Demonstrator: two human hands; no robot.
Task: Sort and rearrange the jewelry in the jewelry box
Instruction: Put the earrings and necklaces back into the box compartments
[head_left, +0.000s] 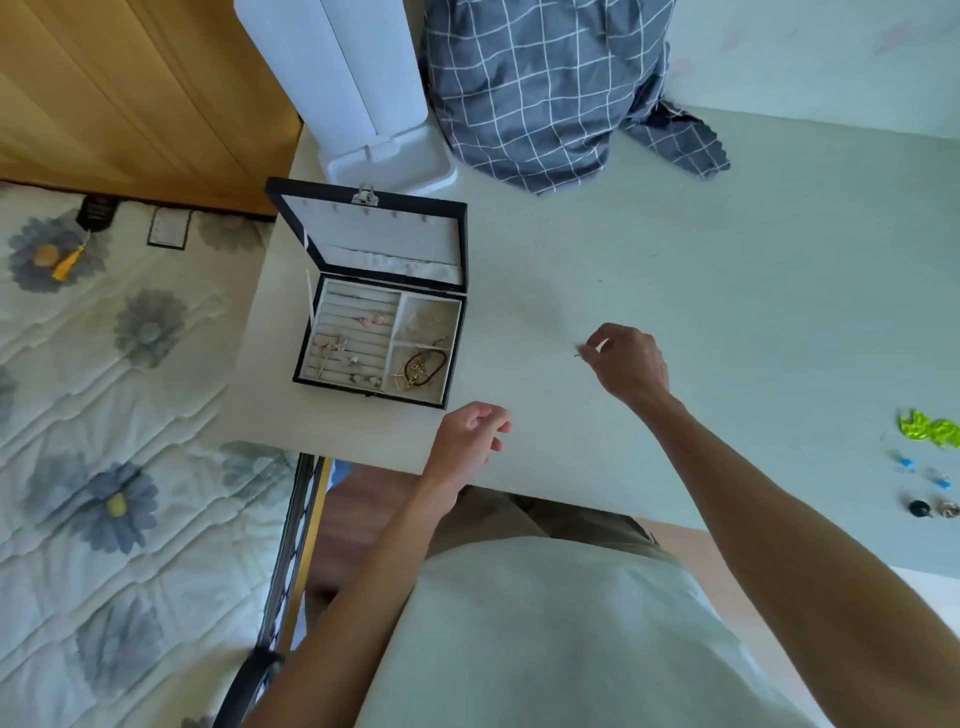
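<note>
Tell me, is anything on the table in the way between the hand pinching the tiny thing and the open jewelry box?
Nothing visible is. The right hand pinches a tiny dark piece over the table, and the stretch from there to the open jewelry box is bare. The left hand hovers nearer the table's front edge, off that path.

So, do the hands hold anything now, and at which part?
The right hand pinches a tiny dark piece between its fingertips; the piece is too small to tell which part. The left hand holds nothing.
</note>
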